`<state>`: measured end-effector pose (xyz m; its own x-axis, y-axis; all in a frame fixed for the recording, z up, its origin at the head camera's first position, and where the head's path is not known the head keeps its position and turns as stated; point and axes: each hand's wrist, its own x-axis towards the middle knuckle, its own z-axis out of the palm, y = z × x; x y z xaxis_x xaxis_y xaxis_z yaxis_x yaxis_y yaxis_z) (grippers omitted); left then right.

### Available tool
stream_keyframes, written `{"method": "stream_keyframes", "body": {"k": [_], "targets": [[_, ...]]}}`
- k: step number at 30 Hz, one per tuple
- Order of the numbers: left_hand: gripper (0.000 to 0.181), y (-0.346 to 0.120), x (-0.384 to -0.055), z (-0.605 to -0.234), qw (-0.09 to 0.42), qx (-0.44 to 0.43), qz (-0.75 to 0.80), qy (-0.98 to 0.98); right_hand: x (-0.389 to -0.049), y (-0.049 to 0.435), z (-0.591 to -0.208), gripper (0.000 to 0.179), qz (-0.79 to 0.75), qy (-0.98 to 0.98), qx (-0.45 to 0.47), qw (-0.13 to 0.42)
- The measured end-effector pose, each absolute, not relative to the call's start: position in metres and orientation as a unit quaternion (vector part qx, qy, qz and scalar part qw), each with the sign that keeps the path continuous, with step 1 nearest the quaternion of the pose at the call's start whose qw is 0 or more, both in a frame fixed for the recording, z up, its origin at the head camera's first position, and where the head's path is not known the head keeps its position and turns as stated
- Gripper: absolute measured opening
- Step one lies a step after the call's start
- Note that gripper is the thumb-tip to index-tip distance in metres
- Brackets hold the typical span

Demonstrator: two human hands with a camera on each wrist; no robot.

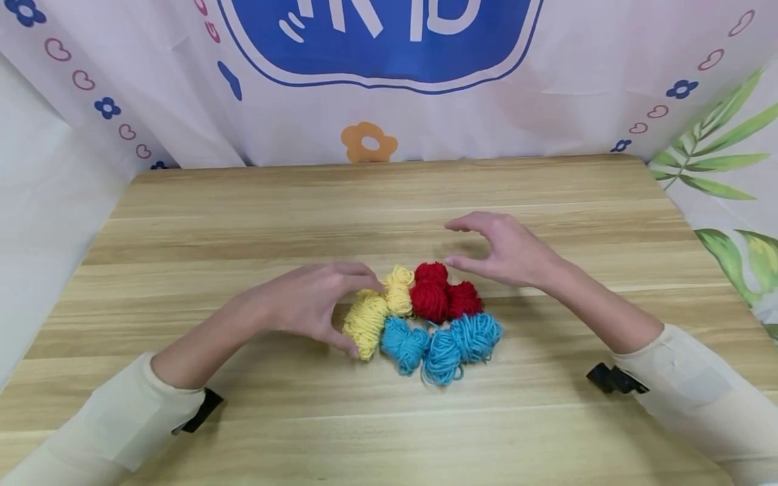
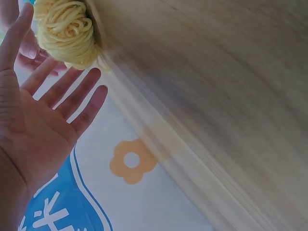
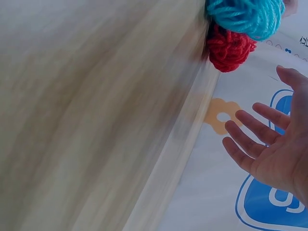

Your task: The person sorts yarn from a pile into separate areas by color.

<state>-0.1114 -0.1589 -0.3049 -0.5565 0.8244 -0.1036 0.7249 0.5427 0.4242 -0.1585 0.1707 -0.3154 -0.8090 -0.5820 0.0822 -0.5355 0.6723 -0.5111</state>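
Left hand: one, apart from the right; fingers extended, thumb parted from them, arched at the left flank of the yellow yarn. No grip apparent; whether fingertips touch the strands cannot be told.

Yellow yarn: two lobes, lying on the table, immediately right of the left hand, plainly the nearer hand. Outer lobe's long axis runs roughly near to far, its length between thumb and fingers.

Smaller blue bundle: just right of the outer yellow lobe, on the cluster's near side.

Red yarn: lobed, up against the inner yellow lobe; one bundle or two, cannot be told.

Larger blue bundle: nearer the person than the red, long axis slanting from near left to far right.

Right hand: beyond and right of the red; thumb and fingers parted, holding nothing. The cluster lies leftward and toward the person from it.
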Motion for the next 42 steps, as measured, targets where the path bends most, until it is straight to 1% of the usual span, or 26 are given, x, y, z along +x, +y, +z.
{"method": "stream_keyframes", "body": {"k": [7,15,26,34,42], "targets": [[0.086,-0.158,-0.111,-0.306,0.16,0.442,0.16,0.868,-0.158,0.165,-0.315,0.062,-0.267,0.91,-0.314,0.046],[0.087,-0.156,-0.111,-0.308,0.158,0.442,0.148,0.87,-0.158,0.159,-0.314,0.062,-0.268,0.907,-0.322,0.051],[0.079,-0.152,-0.111,-0.309,0.168,0.432,0.137,0.875,-0.157,0.151,-0.314,0.061,-0.265,0.902,-0.335,0.061],[0.069,-0.151,-0.113,-0.31,0.177,0.427,0.148,0.874,-0.158,0.143,-0.313,0.061,-0.263,0.896,-0.35,0.073],[0.067,-0.151,-0.114,-0.309,0.188,0.423,0.156,0.872,-0.158,0.138,-0.313,0.06,-0.266,0.893,-0.352,0.084]]}}
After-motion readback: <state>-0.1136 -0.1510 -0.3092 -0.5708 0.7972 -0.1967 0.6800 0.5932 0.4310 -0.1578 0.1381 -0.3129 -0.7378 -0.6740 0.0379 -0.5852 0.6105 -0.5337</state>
